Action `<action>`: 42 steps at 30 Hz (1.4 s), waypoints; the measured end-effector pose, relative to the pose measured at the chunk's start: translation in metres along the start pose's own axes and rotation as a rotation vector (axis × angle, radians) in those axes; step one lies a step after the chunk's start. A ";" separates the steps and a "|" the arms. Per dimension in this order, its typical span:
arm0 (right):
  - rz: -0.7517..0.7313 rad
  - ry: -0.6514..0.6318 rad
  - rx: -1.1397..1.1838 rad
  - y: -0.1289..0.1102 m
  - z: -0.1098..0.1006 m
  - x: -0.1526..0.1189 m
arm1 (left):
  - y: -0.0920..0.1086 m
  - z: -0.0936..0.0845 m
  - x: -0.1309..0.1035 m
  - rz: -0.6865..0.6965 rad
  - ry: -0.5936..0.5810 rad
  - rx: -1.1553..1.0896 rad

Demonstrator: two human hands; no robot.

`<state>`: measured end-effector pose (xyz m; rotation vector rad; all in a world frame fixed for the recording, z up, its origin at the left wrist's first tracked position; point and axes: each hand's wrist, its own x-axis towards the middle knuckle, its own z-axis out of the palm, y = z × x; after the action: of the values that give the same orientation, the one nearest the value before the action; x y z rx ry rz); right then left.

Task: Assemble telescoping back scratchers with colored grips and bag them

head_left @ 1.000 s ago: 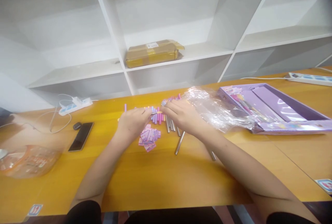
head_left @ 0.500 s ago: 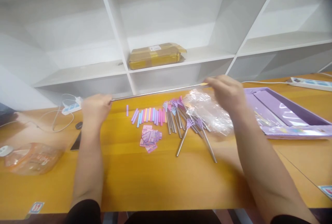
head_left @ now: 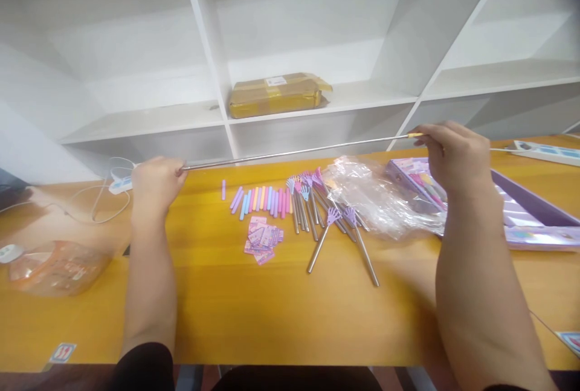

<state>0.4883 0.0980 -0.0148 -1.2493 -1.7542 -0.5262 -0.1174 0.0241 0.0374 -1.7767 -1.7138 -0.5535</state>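
Observation:
A long thin metal rod (head_left: pixel 294 152) spans the air between my hands, above the table's back edge. My left hand (head_left: pixel 158 182) is closed round its thicker end. The fingers of my right hand (head_left: pixel 457 152) pinch its yellow tip. Below lie several metal sticks with small hand-shaped heads (head_left: pixel 306 191), mostly purple, two of them (head_left: pixel 333 216) apart in front. Left of them is a row of pastel tubes (head_left: pixel 267 199), with a pile of pink and purple cards (head_left: pixel 263 239) in front.
Crumpled clear plastic (head_left: pixel 380 197) lies by a purple box (head_left: pixel 539 197) on the right. An orange-tinted bag (head_left: pixel 61 267) and a power strip (head_left: pixel 121 184) are on the left. A taped parcel (head_left: pixel 276 95) sits on the shelf behind.
My right hand has moved to the right and slightly up, my left hand slightly left. The rod between them now looks longer. More of the purple box's left part shows.

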 end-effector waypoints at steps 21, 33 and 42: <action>0.173 -0.113 0.028 -0.007 0.010 0.003 | -0.016 0.002 0.001 -0.046 0.055 -0.063; 0.074 -0.161 0.086 -0.020 0.025 0.004 | 0.002 0.008 0.002 0.127 -0.035 -0.398; 0.054 -0.191 0.131 -0.040 0.032 0.004 | 0.013 0.007 0.000 0.162 0.027 -0.397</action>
<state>0.4384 0.1077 -0.0217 -1.2840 -1.8752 -0.2624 -0.1051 0.0291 0.0306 -2.1467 -1.4976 -0.8890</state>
